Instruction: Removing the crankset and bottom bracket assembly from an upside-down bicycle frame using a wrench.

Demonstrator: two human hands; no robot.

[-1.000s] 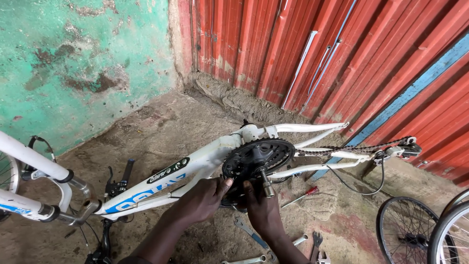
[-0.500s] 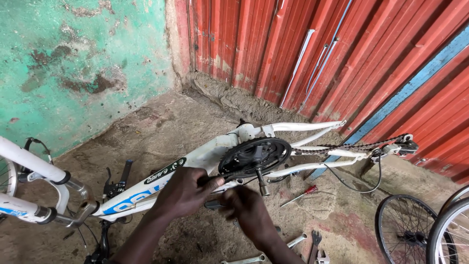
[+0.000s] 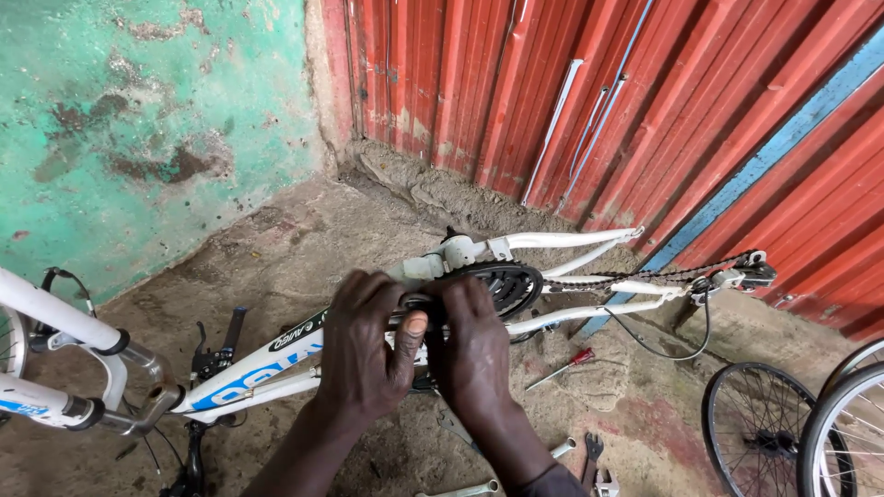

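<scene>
chainring (image 3: 512, 283) – just beyond both hands

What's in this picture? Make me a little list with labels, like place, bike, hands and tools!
Place: dirt floor by a flaky green wall and red corrugated metal sheets
Bike: white bicycle frame with blue lettering, lying without wheels
Left hand: gripping the frame beside the black toothed chainring
Right hand: pressed against the chainring, fingers curled
Chain: rusty chain running to the rear end
Tools: red-handled screwdriver and silver wrenches on the ground
Wheels: spoked wheels at right
</scene>
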